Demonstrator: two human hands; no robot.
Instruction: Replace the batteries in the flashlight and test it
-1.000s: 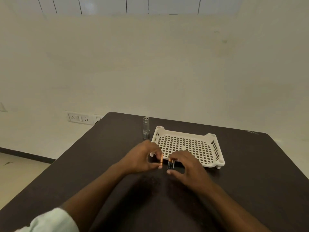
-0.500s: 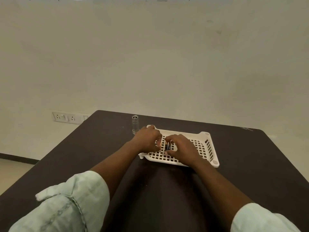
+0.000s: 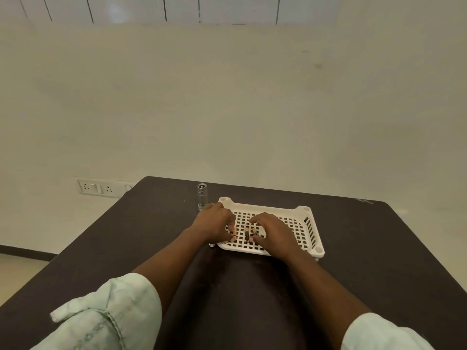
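Both forearms reach out over the dark worktop (image 3: 353, 248), sleeves rolled up near the elbows, palms down over the white perforated tray (image 3: 307, 223). The left hand (image 3: 214, 224) pinches one battery (image 3: 235, 232) between thumb and fingertips, its grip curled round it just above the tray floor. The right hand (image 3: 274, 232), close beside it, has fingers arched over two more batteries (image 3: 249, 233); whether that grip pinches them or only touches them I cannot tell. Just beyond the left hand's knuckles, off the tray, the silver flashlight (image 3: 202, 197) stands upright.
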